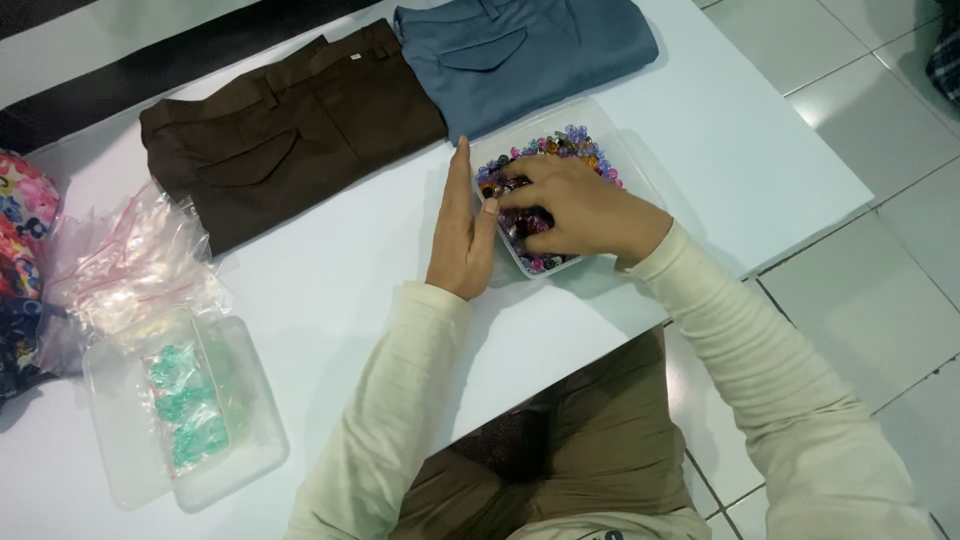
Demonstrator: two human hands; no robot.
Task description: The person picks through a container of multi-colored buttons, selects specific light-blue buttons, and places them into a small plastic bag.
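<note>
- Beads [585, 148], mixed colours, fill a clear plastic tray [630, 160] near the table's [330, 290] far-right edge, just in front of the folded blue-grey trousers [530, 50].
- Right hand [575, 210] reaches into the tray, fingers curled down among the beads, seemingly pinching some; exactly what they grip is hidden.
- Left hand [462, 235] stands flat and released, edge-on against the tray's side, likely bracing it from sliding.
- Brown trousers [290, 130] lie folded beside the blue-grey pair.
- Another clear container [130, 440] holding a bag of teal beads [185, 410] sits at the near-left corner, zip bags [130, 265] beside it.
</note>
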